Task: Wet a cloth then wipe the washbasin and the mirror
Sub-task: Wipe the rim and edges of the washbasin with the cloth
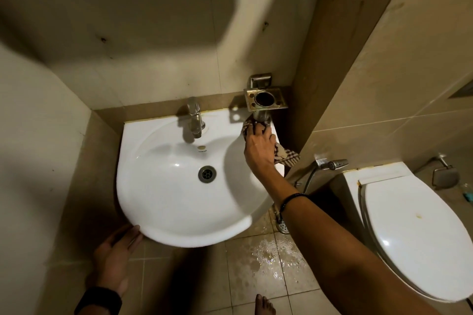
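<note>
Two hands, right hand (258, 147) pressing cloth (286, 157) on washbasin (143, 199) rim (holder (266, 99) overhead), left hand (115, 256) open underneath.

Dim, warm light fell from above; glare spotted the washbasin (163, 186), a broad shadow darkened the far wall (128, 20), edges bowed

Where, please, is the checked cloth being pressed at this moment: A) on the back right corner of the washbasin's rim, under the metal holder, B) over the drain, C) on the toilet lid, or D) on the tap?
A: the right hand presses the checked cloth onto the washbasin rim's back right corner, just below the metal holder, clear of the tap and drain.
</note>
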